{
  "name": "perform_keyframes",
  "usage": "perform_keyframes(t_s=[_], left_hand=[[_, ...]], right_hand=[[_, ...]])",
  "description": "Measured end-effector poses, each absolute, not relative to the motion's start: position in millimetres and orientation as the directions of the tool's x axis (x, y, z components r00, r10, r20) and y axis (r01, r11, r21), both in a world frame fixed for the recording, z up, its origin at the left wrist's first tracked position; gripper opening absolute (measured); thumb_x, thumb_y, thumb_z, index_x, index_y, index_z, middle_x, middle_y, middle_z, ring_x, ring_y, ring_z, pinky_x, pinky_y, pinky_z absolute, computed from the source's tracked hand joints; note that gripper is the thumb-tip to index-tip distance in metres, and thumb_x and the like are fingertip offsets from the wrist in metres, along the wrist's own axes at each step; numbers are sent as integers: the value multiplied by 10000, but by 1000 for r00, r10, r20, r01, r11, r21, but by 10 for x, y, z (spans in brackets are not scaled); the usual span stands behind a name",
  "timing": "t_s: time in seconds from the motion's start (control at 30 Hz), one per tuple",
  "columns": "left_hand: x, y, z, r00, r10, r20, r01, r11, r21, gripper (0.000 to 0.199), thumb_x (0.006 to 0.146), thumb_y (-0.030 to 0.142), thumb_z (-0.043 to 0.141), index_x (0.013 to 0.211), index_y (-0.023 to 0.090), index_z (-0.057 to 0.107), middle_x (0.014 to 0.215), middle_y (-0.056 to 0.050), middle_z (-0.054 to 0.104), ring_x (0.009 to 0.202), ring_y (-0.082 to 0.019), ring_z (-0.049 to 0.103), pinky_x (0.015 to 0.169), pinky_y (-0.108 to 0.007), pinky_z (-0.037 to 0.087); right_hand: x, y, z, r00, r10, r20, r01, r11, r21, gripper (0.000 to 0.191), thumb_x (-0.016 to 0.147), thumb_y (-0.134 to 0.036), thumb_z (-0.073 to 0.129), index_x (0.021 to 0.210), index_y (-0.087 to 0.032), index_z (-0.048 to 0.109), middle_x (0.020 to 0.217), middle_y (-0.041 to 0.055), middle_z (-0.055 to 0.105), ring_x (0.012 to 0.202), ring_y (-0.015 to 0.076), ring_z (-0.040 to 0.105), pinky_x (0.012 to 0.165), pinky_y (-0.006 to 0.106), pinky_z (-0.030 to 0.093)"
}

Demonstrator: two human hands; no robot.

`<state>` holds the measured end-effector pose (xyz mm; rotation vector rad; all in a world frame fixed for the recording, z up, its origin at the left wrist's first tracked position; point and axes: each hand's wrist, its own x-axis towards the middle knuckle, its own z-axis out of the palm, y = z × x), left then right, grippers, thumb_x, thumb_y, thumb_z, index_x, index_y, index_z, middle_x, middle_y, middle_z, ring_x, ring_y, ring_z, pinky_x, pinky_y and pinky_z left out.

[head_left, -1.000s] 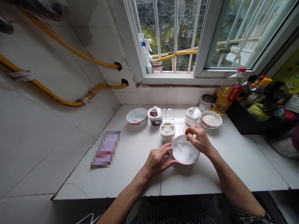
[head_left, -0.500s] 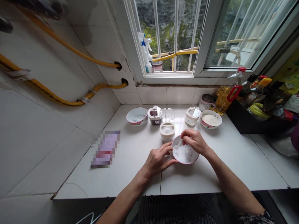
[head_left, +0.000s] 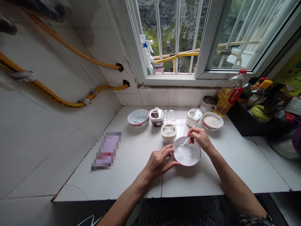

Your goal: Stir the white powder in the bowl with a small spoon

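Note:
My left hand (head_left: 162,160) grips the left rim of a bowl (head_left: 198,159) with a pink edge, thumb low and fingers at the upper side. White grains (head_left: 188,156) lie in the bowl. Between the fingertips of my right hand (head_left: 198,138) is the handle of a small white spoon (head_left: 181,147), its scoop tilted down to the left, over the grains. Just behind the bowl stands an open-lidded seasoning jar (head_left: 168,133) of white grains, its clear lid (head_left: 169,115) raised.
Behind are a bowl (head_left: 138,124) at left, a jar with dark contents (head_left: 156,117), another white jar (head_left: 194,118) and a bowl of white grains (head_left: 212,121). An oil bottle (head_left: 224,97) and a black box (head_left: 244,122) stand right. A blurred purple packet (head_left: 108,150) lies left.
My right hand has shifted slightly right and up, drawing the spoon with it, so more of the spoon shows. My left hand and the bowl stay in place.

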<state>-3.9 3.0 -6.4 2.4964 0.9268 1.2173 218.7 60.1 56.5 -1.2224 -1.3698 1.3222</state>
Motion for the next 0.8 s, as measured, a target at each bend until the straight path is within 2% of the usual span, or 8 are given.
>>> perform_keyframes(t_s=[0.2,0.3,0.43,0.53,0.6,0.67,0.73,0.8], left_hand=[[-27,36,-56,452,610,651,449,-786,425,337,949,487,607,1056,171,560,1188,-193,707,858,-219,766,598,-268,603],[-29,37,-57,453,607,653,448,-788,422,335,949,495,604,1045,177,563,1171,-185,717,931,-240,762,617,-271,609],[-36,36,-69,454,613,647,451,-784,428,334,946,489,612,1062,179,569,1157,-182,719,939,-246,761,639,-284,618],[-36,33,-73,448,621,643,453,-778,436,338,941,490,618,1060,178,570,1183,-189,708,851,-222,768,615,-276,612],[-35,32,-71,450,621,642,455,-778,434,334,946,489,610,1052,176,563,1190,-194,705,834,-218,767,607,-274,609],[-35,31,-70,452,620,642,458,-778,430,332,951,490,600,1051,175,557,1190,-196,705,821,-218,767,611,-278,610],[-36,31,-70,450,618,645,460,-779,426,338,952,495,597,1056,175,556,1181,-194,707,811,-218,767,616,-284,612],[-37,32,-71,448,616,648,457,-780,427,342,952,497,597,1058,174,557,1176,-191,709,817,-218,768,616,-283,614]], right_hand=[[2213,634,545,-175,982,-67,49,-59,-997,100,596,-257,544,601,-189,617,438,1,595,431,129,495,480,259,406],[2218,653,537,-143,989,-40,-7,-42,-999,103,622,-270,562,645,-184,614,484,9,612,470,136,528,511,269,434],[2152,624,531,-28,992,121,-24,120,-992,139,740,-326,587,771,-191,605,616,16,658,576,151,596,615,297,493],[2061,564,520,3,950,312,103,310,-945,149,884,-349,535,909,-209,580,768,42,703,704,180,655,706,334,522],[2007,530,503,-56,885,462,276,459,-845,122,940,-295,492,966,-216,582,841,62,724,785,203,675,792,375,518],[1975,512,485,-184,781,597,434,609,-664,134,958,-217,467,984,-219,599,864,70,740,811,215,680,891,420,484],[1970,506,477,-303,676,671,506,711,-488,177,955,-156,452,983,-220,614,855,67,748,786,212,678,947,443,450],[1989,501,487,-334,626,705,521,746,-416,198,951,-129,449,989,-221,620,855,60,752,759,204,677,947,441,447]])
